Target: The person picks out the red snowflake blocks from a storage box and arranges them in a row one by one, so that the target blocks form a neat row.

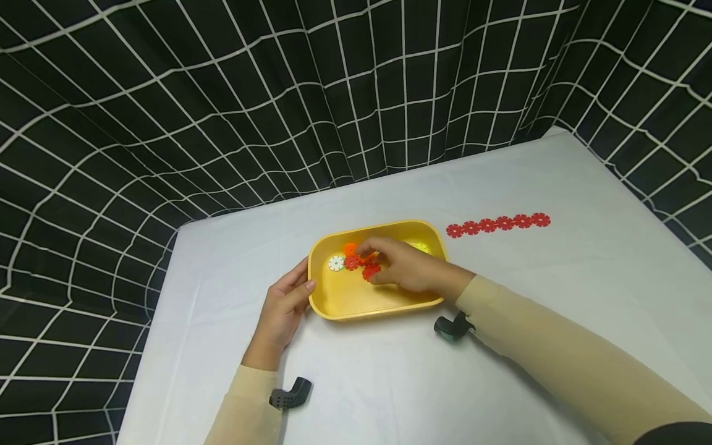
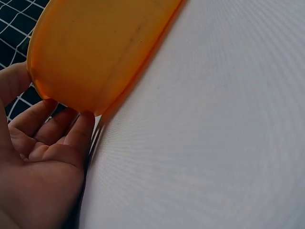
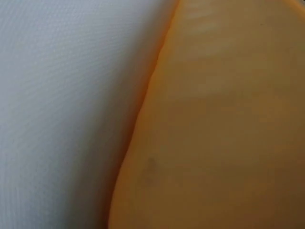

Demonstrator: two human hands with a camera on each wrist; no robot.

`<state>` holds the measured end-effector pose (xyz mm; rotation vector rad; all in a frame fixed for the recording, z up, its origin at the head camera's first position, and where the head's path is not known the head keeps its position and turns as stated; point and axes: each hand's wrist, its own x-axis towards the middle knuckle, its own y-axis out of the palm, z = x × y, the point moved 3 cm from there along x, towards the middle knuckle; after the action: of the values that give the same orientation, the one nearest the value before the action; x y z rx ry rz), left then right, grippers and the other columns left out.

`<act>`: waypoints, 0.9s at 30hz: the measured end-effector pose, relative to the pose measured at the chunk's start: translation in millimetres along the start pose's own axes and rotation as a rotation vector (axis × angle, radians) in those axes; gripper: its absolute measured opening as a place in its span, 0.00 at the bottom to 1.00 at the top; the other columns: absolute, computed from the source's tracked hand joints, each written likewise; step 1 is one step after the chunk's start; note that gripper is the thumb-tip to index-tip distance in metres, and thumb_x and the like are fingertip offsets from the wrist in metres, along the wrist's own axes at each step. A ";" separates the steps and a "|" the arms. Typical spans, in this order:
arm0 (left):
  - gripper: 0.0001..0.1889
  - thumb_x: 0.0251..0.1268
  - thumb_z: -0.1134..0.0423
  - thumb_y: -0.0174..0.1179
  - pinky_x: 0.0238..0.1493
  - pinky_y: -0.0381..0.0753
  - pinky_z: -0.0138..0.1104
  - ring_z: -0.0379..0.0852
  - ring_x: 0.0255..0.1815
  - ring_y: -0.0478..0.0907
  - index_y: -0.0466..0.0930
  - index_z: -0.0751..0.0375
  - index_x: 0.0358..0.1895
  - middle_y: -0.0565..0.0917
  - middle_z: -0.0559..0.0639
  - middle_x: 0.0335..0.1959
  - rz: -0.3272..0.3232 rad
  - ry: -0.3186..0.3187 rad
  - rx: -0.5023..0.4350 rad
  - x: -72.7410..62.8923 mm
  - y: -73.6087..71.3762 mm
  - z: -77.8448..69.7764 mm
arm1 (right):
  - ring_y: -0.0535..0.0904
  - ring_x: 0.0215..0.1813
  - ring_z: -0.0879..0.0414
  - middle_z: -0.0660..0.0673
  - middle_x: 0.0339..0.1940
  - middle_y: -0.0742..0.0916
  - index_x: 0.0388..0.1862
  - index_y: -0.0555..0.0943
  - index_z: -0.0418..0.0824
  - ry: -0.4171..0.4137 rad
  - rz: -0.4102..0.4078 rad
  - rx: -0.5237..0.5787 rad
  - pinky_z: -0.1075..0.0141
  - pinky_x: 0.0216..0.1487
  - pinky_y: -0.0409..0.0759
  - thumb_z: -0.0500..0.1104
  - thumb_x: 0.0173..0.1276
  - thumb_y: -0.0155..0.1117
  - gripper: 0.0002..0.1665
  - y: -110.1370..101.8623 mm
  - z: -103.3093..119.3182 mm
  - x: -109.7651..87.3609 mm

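Note:
In the head view, a yellow plastic tray (image 1: 356,306) with rounded corners stands on the white cloth. My left hand (image 1: 285,304) grips its left end, thumb at the rim and fingers against the outer wall; the left wrist view shows these fingertips (image 2: 86,119) on the tray's side. My right hand (image 1: 408,266) reaches inside the tray, thumb and fingers spread around red notched discs (image 1: 371,271). Nearby in the tray lie a white disc (image 1: 336,263), an orange disc (image 1: 350,249) and a yellow-green disc (image 1: 419,246), the last partly hidden behind the hand. Only the tray wall (image 3: 214,124) shows in the right wrist view.
To the right of the tray, a row of several joined red notched discs (image 1: 504,223) lies on the white tablecloth (image 1: 378,383). A dark curtain with a white grid (image 1: 356,86) hangs behind the table and along its sides.

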<state>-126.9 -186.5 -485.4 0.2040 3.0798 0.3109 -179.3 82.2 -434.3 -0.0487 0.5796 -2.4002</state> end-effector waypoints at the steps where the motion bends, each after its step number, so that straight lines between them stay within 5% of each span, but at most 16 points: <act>1: 0.30 0.79 0.71 0.62 0.72 0.76 0.42 0.54 0.79 0.70 0.70 0.68 0.81 0.73 0.59 0.79 -0.003 -0.001 0.001 0.2 -0.1 0.2 | 0.76 0.69 0.43 0.43 0.68 0.83 0.70 0.80 0.39 0.005 0.002 -0.020 0.48 0.75 0.75 0.30 0.73 0.73 0.29 0.3 -0.1 0.2; 16: 0.30 0.80 0.72 0.58 0.72 0.75 0.42 0.57 0.81 0.68 0.67 0.69 0.82 0.71 0.61 0.80 0.036 0.018 0.005 -0.4 -2.2 -0.2 | 0.74 0.58 0.50 0.50 0.51 0.82 0.58 0.88 0.42 -0.010 -0.001 -0.387 0.59 0.64 0.78 0.32 0.72 0.74 0.18 12.7 -0.9 5.8; 27: 0.30 0.80 0.71 0.59 0.73 0.75 0.42 0.56 0.80 0.69 0.68 0.67 0.82 0.73 0.59 0.80 0.028 0.004 0.015 -0.2 -0.2 -1.8 | 0.76 0.48 0.51 0.47 0.44 0.79 0.54 0.87 0.39 0.007 -0.033 -0.342 0.61 0.52 0.80 0.29 0.71 0.73 0.15 9.1 2.9 3.8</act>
<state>-126.8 -187.1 -483.6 0.2476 3.0866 0.2897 -176.3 72.5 -435.9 -0.1986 0.9931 -2.3074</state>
